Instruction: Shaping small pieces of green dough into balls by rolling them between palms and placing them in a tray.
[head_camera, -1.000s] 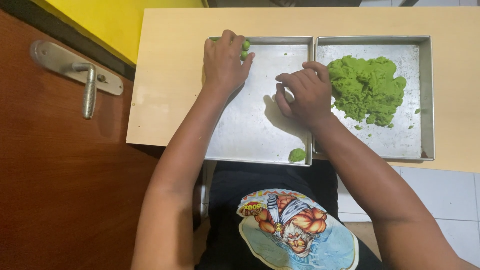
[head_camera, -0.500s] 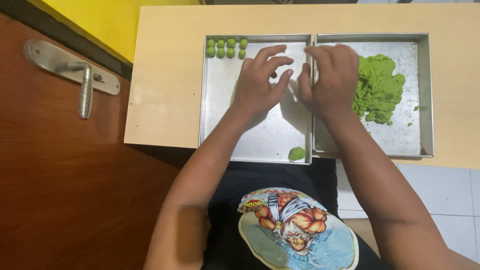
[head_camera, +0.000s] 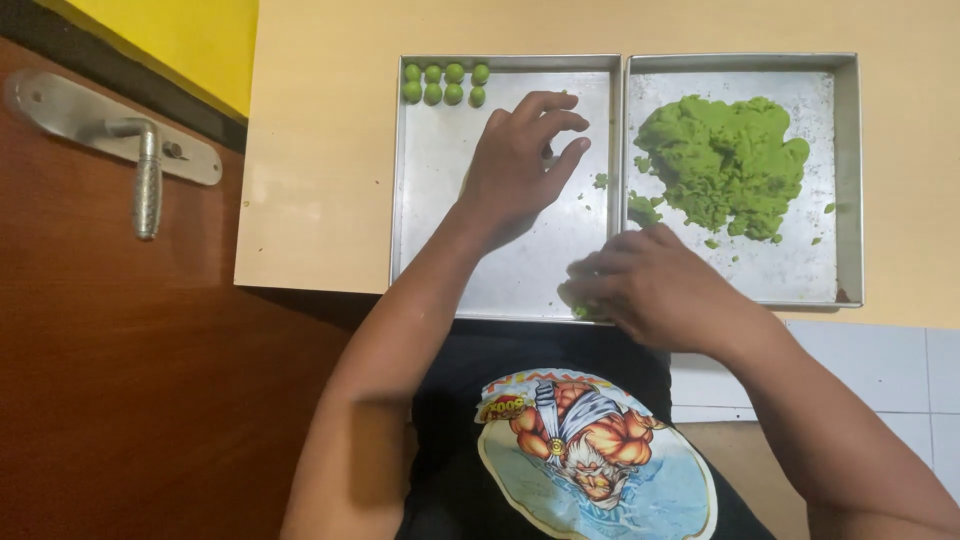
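The right hand (head_camera: 650, 290) has dropped from the dough pile to the near right corner of the left tray (head_camera: 500, 265), where its fingers (head_camera: 590, 285) close together over the small green lump (head_camera: 582, 313) at the rim; only a sliver of the lump shows, so a firm grip cannot be told. The left hand (head_camera: 520, 170) has barely shifted, hovering over the tray's middle with fingers spread and slightly curled, holding nothing.

The dough (head_camera: 725, 165) is bright green, rough and crumbly, heaped in the far half of the right tray (head_camera: 845, 180), with crumbs scattered around it. Eight smooth green balls (head_camera: 445, 84) sit in two rows in the left tray's far left corner. The two steel trays lie side by side, rims touching, on a pale table (head_camera: 310, 180). Most of the left tray's floor is bare metal, as is the right tray's near strip. A wooden door (head_camera: 120, 380) stands to the left.
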